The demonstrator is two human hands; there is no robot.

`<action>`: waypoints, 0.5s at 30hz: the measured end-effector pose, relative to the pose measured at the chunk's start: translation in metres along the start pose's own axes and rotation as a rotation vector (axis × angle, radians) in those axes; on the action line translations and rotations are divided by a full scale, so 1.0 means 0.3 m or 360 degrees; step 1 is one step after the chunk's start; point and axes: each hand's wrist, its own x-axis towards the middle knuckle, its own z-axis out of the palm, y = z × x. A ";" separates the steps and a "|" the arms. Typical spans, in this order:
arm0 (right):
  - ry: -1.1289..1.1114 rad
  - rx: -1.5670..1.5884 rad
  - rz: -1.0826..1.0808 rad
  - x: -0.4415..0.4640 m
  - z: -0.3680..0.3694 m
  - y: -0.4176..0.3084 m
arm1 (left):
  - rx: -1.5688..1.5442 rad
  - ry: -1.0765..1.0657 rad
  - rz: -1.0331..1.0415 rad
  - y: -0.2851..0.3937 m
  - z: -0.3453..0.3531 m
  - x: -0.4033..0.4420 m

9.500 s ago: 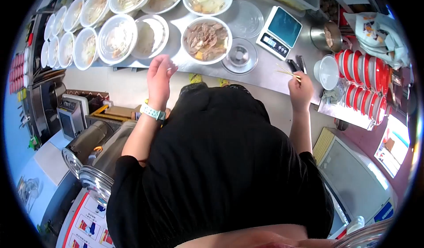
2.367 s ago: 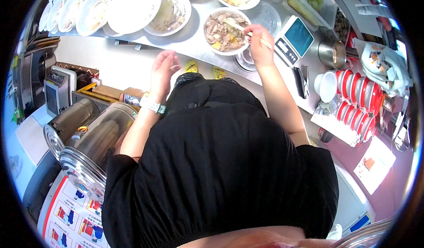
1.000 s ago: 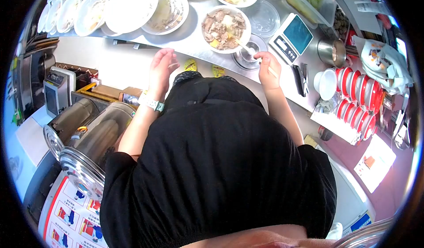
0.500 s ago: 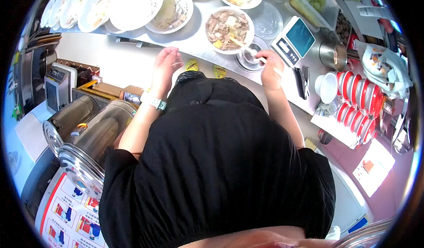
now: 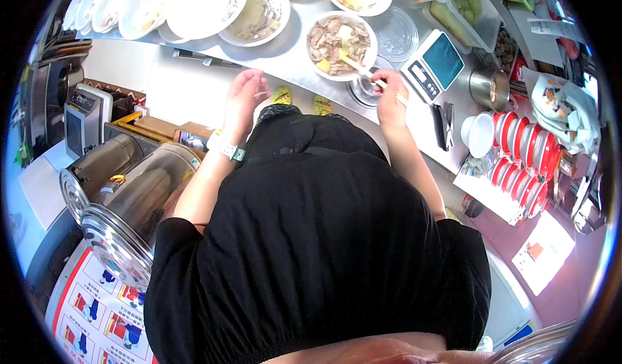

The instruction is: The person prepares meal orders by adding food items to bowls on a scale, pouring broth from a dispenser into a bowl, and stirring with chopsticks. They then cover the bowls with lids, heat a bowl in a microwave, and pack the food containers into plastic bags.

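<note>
My right hand (image 5: 390,98) grips a pair of pale chopsticks (image 5: 358,66), their tips in a white bowl (image 5: 370,60) of sliced meat (image 5: 327,36) and yellow pieces. At the tips is a yellow piece; whether they pinch it is unclear. Beneath my right hand, a round metal container (image 5: 364,92) stands at the counter's edge, partly hidden. My left hand (image 5: 244,98) hovers before the counter, fingers loosely apart and holding nothing; a watch (image 5: 228,150) is on that wrist.
Several filled white bowls (image 5: 259,14) line the steel counter (image 5: 278,62). A digital scale (image 5: 433,66), a clear lid (image 5: 395,33), a metal pot (image 5: 489,88) and red-and-white stacked items (image 5: 528,143) are on the right. Large steel cylinders (image 5: 146,182) stand to my left.
My right hand has moved slightly left and down, and the chopsticks lie a little differently in the bowl. The view has shifted slightly. My left hand stays about where it was.
</note>
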 end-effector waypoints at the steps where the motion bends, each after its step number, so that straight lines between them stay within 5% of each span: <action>1: -0.0060 -0.0127 0.0041 0.004 0.022 -0.006 | 0.0009 0.0008 -0.0007 0.000 0.001 0.000; 15: -0.0069 -0.0288 0.0029 0.013 0.015 -0.033 | 0.0008 0.0009 -0.0018 0.000 0.002 0.006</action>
